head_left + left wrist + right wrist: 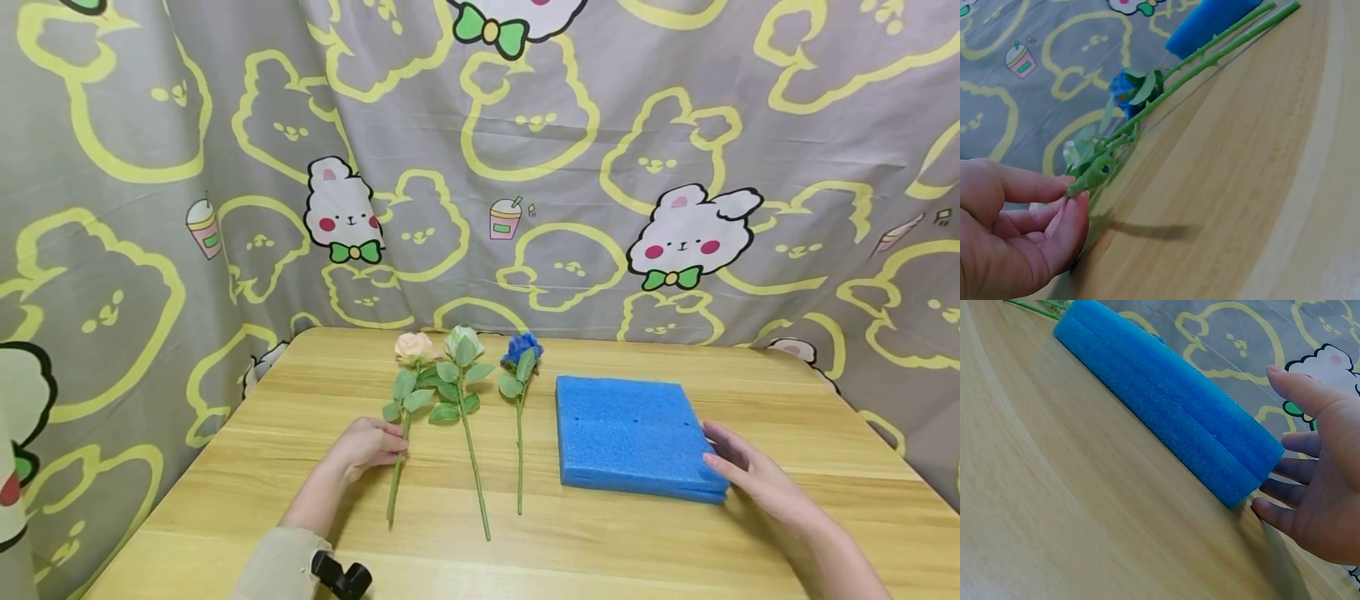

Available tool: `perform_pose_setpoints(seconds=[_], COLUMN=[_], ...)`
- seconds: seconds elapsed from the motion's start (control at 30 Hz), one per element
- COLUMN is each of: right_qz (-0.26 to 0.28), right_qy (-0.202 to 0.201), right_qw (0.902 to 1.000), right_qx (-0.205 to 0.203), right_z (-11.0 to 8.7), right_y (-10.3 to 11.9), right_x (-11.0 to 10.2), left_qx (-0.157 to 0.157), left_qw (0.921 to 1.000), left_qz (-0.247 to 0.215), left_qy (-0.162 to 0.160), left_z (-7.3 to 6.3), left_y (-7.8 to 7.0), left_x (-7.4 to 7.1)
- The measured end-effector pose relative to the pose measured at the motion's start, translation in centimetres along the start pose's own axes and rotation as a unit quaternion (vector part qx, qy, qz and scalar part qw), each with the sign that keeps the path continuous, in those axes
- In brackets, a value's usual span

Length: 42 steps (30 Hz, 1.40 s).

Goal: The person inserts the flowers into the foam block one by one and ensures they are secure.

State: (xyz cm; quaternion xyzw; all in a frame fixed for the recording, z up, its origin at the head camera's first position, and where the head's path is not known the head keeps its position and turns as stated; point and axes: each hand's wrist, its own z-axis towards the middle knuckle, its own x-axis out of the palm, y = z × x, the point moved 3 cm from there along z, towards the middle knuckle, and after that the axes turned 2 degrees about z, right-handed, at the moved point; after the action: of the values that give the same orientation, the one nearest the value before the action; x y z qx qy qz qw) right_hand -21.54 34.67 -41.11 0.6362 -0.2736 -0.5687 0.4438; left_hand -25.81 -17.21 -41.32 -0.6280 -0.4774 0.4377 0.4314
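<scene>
Between thumb and fingertips my left hand (pixel 367 446) pinches the green stem of a peach-pink artificial rose (pixel 414 347). The stem end (pixel 1094 175) pokes out from the fingers in the left wrist view. To its right lie a white-green rose (pixel 463 343) and a blue rose (pixel 522 350), blooms toward the curtain. A blue foam block (pixel 633 433) with small holes in its top lies flat farther right. At that block's right side is my right hand (pixel 757 475), fingers fairly straight and spread, fingertips at the foam's edge; the right wrist view shows the thumb (pixel 1297 387) raised off it.
Everything lies on a wood-grain table (pixel 450 567). Behind and around it hangs a grey curtain (pixel 450 267) with cartoon prints, close to the table's far edge. A black clip-like device (pixel 341 575) sits at my left sleeve.
</scene>
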Motion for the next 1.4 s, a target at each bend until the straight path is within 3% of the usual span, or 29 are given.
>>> perform_pose_setpoints(seconds=[0.2,0.37,0.67,1.4], right_qz=[-0.002,0.004,0.008,0.002], right_qy=[0.000,0.000,0.005,0.008], right_qw=[1.0000,1.0000,0.9999,0.9999], right_qx=[0.000,0.001,-0.010,0.009], right_z=[0.0,0.1,0.0,0.1], right_y=[0.1,0.0,0.0,0.0], right_x=[0.0,0.0,-0.1,-0.1], left_qx=[0.002,0.004,0.038,0.075], left_qw=[0.9990,0.9983,0.9954,0.9930], left_qz=[-0.033,-0.049,-0.078,-0.088], left_qy=[0.031,0.030,0.041,0.020], left_z=[-0.1,-0.3,-0.6,-0.5], left_y=[0.3,0.2,-1.1,-3.7], left_x=[-0.4,-0.6,-0.7,2.5])
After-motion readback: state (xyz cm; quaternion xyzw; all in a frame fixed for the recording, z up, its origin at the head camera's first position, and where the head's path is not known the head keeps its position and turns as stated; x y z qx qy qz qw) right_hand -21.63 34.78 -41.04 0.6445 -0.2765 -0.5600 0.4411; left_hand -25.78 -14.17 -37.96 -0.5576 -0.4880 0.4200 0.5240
